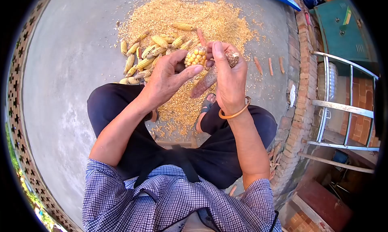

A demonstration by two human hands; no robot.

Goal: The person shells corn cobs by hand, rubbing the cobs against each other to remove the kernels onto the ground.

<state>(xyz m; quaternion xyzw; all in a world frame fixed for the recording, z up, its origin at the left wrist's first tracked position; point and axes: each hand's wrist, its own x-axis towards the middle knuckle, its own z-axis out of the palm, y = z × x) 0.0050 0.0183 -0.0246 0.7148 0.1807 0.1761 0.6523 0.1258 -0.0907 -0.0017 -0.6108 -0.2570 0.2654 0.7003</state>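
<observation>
An ear of corn [196,57] is gripped in my left hand [167,75], its yellow kernels facing me. A reddish bare length of cob stands out beyond the kernels and seems to belong to the same ear. My right hand [229,76], with a bangle at the wrist, is closed around a bare corncob [205,83] that slants down to the left. The two hands are close together, and the right fingertips are at the ear's side; whether they press on it I cannot tell. Below lie loose kernels [178,107] between my feet.
Beyond my hands several ears of corn [155,46] lie heaped beside a wide pile of kernels [186,10]. Stripped cobs [270,66] rest on the concrete floor at right. Further right are a brick edge [301,86], a metal rack [343,107] and a green cabinet [339,30].
</observation>
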